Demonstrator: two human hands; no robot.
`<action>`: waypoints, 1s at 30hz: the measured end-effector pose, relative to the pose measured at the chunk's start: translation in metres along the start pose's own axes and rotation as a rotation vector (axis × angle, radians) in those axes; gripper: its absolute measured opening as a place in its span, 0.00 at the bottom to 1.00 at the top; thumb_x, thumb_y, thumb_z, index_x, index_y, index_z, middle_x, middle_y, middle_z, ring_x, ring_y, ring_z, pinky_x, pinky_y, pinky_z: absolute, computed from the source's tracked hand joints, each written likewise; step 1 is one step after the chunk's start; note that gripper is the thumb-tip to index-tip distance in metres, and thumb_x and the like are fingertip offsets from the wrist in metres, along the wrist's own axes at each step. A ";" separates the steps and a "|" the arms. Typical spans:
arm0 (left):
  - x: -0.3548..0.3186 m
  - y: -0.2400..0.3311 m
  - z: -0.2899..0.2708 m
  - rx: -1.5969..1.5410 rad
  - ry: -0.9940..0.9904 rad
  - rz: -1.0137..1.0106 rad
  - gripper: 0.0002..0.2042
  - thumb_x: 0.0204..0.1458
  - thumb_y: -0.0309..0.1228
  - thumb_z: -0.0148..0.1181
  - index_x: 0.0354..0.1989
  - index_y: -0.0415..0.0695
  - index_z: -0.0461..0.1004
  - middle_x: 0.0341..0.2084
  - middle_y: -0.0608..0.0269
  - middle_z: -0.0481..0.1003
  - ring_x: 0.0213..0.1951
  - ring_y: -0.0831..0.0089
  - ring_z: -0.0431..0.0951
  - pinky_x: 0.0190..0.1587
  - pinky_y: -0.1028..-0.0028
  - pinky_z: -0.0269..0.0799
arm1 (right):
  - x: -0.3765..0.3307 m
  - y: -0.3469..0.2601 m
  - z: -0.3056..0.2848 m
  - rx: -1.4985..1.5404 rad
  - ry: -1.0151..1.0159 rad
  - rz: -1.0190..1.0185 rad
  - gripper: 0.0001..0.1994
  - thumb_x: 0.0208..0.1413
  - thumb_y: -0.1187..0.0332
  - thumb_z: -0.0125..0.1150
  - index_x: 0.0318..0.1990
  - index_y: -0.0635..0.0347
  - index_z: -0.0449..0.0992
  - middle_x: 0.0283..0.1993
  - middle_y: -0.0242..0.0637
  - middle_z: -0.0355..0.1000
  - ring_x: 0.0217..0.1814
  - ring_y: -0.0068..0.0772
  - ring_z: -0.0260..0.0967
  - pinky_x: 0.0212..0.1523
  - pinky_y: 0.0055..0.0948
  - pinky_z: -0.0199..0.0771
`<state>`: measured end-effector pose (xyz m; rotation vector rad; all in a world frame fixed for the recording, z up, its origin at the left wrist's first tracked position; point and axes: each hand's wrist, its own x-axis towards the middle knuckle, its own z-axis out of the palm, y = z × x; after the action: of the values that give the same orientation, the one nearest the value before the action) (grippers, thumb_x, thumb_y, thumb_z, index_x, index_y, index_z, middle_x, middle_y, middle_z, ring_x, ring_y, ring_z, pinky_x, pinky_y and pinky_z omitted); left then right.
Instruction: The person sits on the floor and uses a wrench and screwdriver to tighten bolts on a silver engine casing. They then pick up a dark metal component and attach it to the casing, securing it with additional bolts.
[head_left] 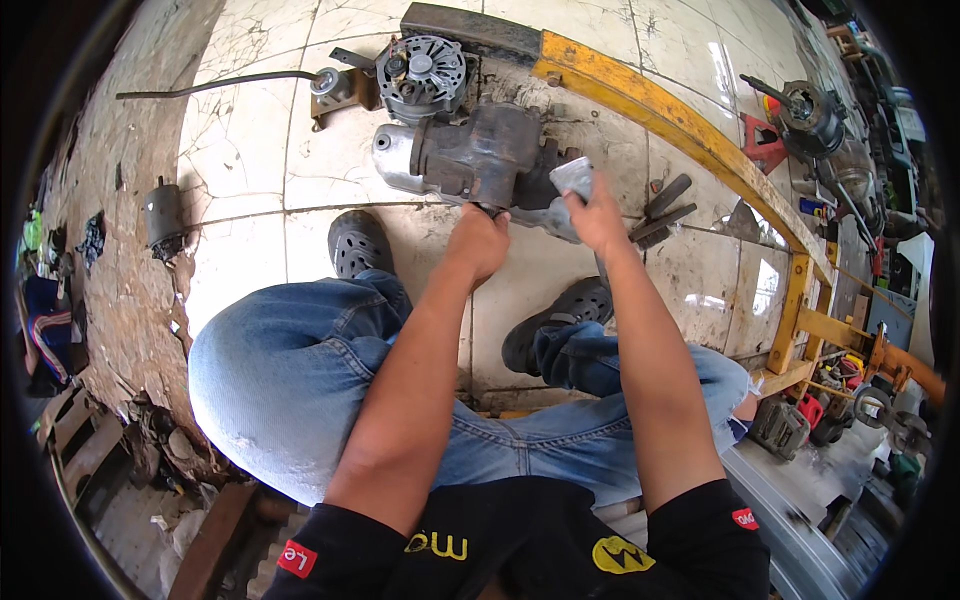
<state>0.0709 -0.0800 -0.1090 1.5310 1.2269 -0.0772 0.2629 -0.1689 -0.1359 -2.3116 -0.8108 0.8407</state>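
A greasy metal starter motor (480,150) with a silvery nose end lies on its side on the tiles in front of me. Against its near side is my left hand (478,243), closed round a small dark piece that the fingers mostly hide. My right hand (597,218) grips what looks like a hammer (573,177), its pale grey blocky head raised above the motor's right end. A bit of its handle shows below the fist. Touching or close to the motor's far side stands a round alternator (422,78) with a vented face.
A bracketed part with a long rod (328,84) lies far left, near a small dark cylinder (163,215). A yellow metal beam (660,100) curves past on the right. Dark bars (667,205) lie beside my right hand. Assorted parts (810,120) crowd the right edge.
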 end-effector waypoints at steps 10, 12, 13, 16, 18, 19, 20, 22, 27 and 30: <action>0.003 -0.003 0.002 0.006 -0.015 0.002 0.27 0.60 0.41 0.50 0.52 0.24 0.56 0.43 0.27 0.72 0.50 0.39 0.73 0.53 0.56 0.67 | 0.011 -0.008 0.004 0.015 0.162 0.045 0.20 0.55 0.60 0.56 0.51 0.60 0.65 0.42 0.59 0.74 0.47 0.60 0.71 0.48 0.47 0.68; 0.003 -0.005 0.002 0.005 -0.008 0.000 0.27 0.60 0.41 0.50 0.52 0.25 0.56 0.44 0.28 0.72 0.50 0.40 0.72 0.53 0.57 0.67 | 0.004 -0.011 0.011 0.000 0.216 0.028 0.19 0.55 0.60 0.56 0.50 0.60 0.64 0.43 0.59 0.74 0.47 0.61 0.71 0.48 0.47 0.69; 0.003 -0.004 0.003 0.016 -0.007 -0.005 0.27 0.60 0.41 0.50 0.52 0.25 0.56 0.44 0.28 0.72 0.51 0.40 0.72 0.54 0.57 0.67 | 0.000 -0.011 0.013 -0.008 0.244 0.020 0.18 0.55 0.61 0.56 0.49 0.60 0.64 0.43 0.59 0.74 0.47 0.61 0.71 0.47 0.47 0.69; 0.004 -0.007 0.002 0.022 -0.005 -0.004 0.27 0.59 0.41 0.50 0.52 0.24 0.56 0.44 0.27 0.72 0.51 0.40 0.72 0.54 0.57 0.66 | -0.011 -0.007 0.016 0.040 0.235 -0.022 0.18 0.55 0.61 0.56 0.49 0.60 0.64 0.41 0.58 0.74 0.46 0.61 0.71 0.46 0.47 0.69; 0.004 -0.007 0.002 0.024 -0.009 0.006 0.28 0.59 0.42 0.50 0.52 0.24 0.56 0.44 0.27 0.72 0.50 0.40 0.73 0.54 0.57 0.66 | -0.008 -0.002 0.011 0.054 0.222 -0.090 0.18 0.55 0.62 0.56 0.50 0.60 0.64 0.40 0.57 0.75 0.45 0.62 0.71 0.45 0.47 0.69; 0.004 -0.007 0.002 0.027 -0.012 0.013 0.28 0.59 0.42 0.50 0.52 0.24 0.56 0.43 0.26 0.72 0.50 0.40 0.73 0.54 0.57 0.66 | -0.004 0.001 0.008 0.061 0.216 -0.123 0.18 0.55 0.62 0.56 0.50 0.60 0.63 0.39 0.57 0.75 0.45 0.63 0.71 0.45 0.47 0.69; 0.004 -0.006 0.001 0.030 -0.016 0.020 0.28 0.59 0.42 0.50 0.52 0.23 0.56 0.43 0.26 0.72 0.50 0.40 0.73 0.54 0.57 0.66 | 0.000 0.004 0.007 0.098 0.208 -0.071 0.19 0.56 0.61 0.57 0.50 0.61 0.63 0.41 0.56 0.74 0.46 0.60 0.72 0.46 0.45 0.69; 0.005 -0.003 0.003 0.031 -0.018 0.029 0.28 0.59 0.42 0.50 0.52 0.23 0.56 0.43 0.25 0.72 0.50 0.39 0.73 0.54 0.57 0.66 | 0.007 0.007 0.007 0.170 0.184 0.033 0.20 0.56 0.60 0.57 0.51 0.62 0.63 0.43 0.56 0.73 0.49 0.56 0.72 0.49 0.42 0.68; 0.008 -0.008 0.004 0.045 0.013 0.026 0.28 0.59 0.41 0.50 0.52 0.23 0.56 0.43 0.26 0.72 0.50 0.39 0.73 0.54 0.57 0.67 | -0.019 0.005 0.022 0.049 0.096 -0.065 0.24 0.56 0.59 0.58 0.54 0.64 0.62 0.46 0.59 0.72 0.53 0.60 0.69 0.54 0.40 0.66; 0.009 -0.010 0.003 0.030 0.011 0.043 0.28 0.59 0.41 0.50 0.53 0.24 0.56 0.44 0.27 0.72 0.51 0.39 0.72 0.54 0.58 0.67 | -0.018 -0.012 0.019 0.059 0.301 0.057 0.24 0.56 0.58 0.58 0.54 0.64 0.63 0.47 0.58 0.72 0.51 0.60 0.70 0.50 0.40 0.70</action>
<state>0.0691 -0.0781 -0.1224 1.5849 1.2057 -0.0596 0.2343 -0.1676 -0.1334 -2.3420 -0.5829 0.5134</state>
